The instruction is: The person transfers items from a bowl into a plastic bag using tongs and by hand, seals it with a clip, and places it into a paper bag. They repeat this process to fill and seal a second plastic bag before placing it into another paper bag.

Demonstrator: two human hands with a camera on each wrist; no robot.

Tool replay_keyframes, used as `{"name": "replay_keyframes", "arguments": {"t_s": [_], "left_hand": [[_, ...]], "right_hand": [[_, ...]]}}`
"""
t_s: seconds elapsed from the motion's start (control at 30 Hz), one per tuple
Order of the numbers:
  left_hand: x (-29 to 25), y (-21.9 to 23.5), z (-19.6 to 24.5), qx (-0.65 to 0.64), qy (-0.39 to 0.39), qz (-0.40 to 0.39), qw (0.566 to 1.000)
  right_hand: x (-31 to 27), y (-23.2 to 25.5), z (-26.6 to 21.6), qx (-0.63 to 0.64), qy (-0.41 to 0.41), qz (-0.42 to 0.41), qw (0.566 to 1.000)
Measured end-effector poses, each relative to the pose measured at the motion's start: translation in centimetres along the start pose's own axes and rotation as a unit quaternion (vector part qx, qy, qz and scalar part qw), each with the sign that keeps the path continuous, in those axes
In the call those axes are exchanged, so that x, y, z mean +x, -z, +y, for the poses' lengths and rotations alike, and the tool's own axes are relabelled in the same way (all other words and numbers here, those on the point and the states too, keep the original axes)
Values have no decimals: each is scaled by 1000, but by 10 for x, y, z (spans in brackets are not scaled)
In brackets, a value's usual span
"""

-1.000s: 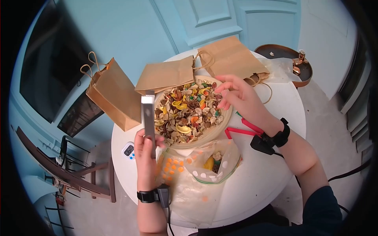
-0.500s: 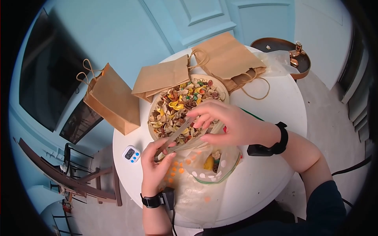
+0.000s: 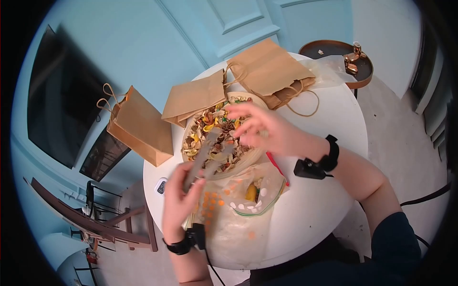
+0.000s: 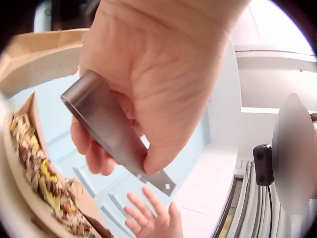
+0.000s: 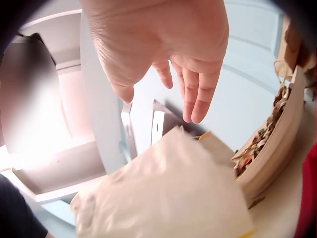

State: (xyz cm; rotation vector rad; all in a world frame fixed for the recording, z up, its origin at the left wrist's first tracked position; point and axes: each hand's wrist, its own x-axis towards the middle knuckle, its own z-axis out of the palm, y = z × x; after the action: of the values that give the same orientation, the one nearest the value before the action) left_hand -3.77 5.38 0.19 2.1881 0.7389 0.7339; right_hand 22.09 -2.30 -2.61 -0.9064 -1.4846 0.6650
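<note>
Over the bowl (image 3: pixel 255 97), right hand (image 3: pixel 273 132) extends its fingers; left hand (image 3: pixel 181 202) grips tongs (image 3: pixel 202 156).

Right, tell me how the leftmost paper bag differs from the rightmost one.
The leftmost bag stands upright, while the rightmost bag lies down on the table. The leftmost bag's handles stick up above its top; the rightmost bag has a handle loop spread out on the tabletop. Both are plain brown paper with looped handles.

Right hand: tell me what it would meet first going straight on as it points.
Probably the tongs in the left hand, ahead of the right hand, though depth is unclear.
</note>
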Motion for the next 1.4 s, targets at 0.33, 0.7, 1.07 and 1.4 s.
{"name": "replay_keyframes", "arguments": {"t_s": [0.33,0.7,1.07,1.4], "left_hand": [[24,51,-8,251,90,-135,954],[51,52,6,440,23,-208,873],[56,48,-1,481,-115,-178,850],[54,45,21,519,-161,-174,821]], "right_hand": [[9,58,52,169,-156,184,956],[6,64,59,251,-214,226,917],[7,63,61,226,-216,226,923],[7,61,57,221,-221,226,923]]}}
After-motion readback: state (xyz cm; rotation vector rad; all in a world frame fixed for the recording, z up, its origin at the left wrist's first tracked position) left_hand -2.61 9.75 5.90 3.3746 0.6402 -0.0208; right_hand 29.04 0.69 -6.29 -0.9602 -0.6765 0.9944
